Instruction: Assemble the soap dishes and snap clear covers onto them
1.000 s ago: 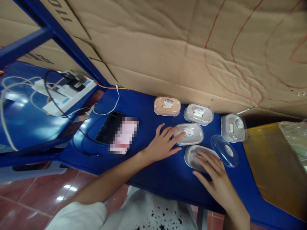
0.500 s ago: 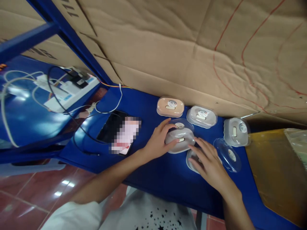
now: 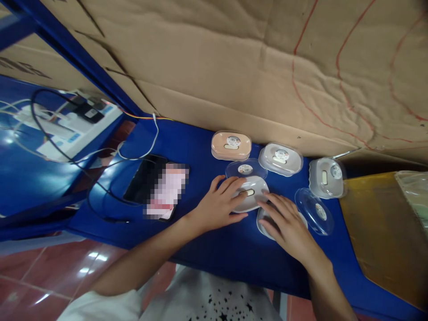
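My left hand [image 3: 219,205] curls around the left side of a grey oval soap box base [image 3: 251,197] with a small beige slot in its middle. Its clear lid [image 3: 245,169] with a round sticker lies just behind it. My right hand [image 3: 286,223] rests with spread fingers, its fingertips touching the right edge of that base, its palm over another grey base [image 3: 261,219] beneath. A second loose clear lid [image 3: 314,209] sits to the right.
Closed soap boxes stand along the cardboard wall: a peach one [image 3: 230,145], a grey one [image 3: 281,158], another grey one [image 3: 326,177]. A phone [image 3: 155,187] and cables [image 3: 100,156] lie on the blue table [image 3: 200,240] at left. A yellow bin [image 3: 381,232] is at right.
The clear lid has come off the grey box and now lies behind its base. My right hand moved up from the lower base to touch the upper one.
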`<state>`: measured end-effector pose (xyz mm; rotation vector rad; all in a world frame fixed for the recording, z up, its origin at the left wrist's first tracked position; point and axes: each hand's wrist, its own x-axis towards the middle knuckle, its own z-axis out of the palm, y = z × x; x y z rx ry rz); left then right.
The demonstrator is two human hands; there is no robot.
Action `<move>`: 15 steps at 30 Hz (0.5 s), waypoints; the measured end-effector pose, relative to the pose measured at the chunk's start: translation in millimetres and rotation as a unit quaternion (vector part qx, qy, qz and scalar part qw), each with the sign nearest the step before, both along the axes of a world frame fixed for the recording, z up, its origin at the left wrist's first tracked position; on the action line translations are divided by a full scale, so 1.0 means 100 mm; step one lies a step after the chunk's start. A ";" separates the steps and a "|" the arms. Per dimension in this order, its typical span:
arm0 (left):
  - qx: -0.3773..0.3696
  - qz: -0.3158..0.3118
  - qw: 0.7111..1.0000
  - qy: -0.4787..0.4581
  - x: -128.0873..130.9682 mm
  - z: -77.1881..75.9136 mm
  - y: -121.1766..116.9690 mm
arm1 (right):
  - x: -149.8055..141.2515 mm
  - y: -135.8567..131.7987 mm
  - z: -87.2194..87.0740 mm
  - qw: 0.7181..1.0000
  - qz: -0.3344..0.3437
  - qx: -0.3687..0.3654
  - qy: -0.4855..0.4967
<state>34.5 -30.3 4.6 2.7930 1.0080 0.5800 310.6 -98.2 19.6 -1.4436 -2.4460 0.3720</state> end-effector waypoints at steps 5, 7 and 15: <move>0.004 0.000 1.000 0.009 -0.01 0.05 0.00 | 0.14 -0.04 0.13 0.999 -0.019 -0.034 0.020; 0.001 0.005 1.000 -0.002 -0.02 0.06 0.01 | 0.24 -0.09 0.22 0.996 -0.025 -0.076 0.034; 0.035 0.086 0.990 -0.105 -0.11 0.00 0.12 | 0.37 -0.23 0.18 0.978 -0.027 -0.208 -0.008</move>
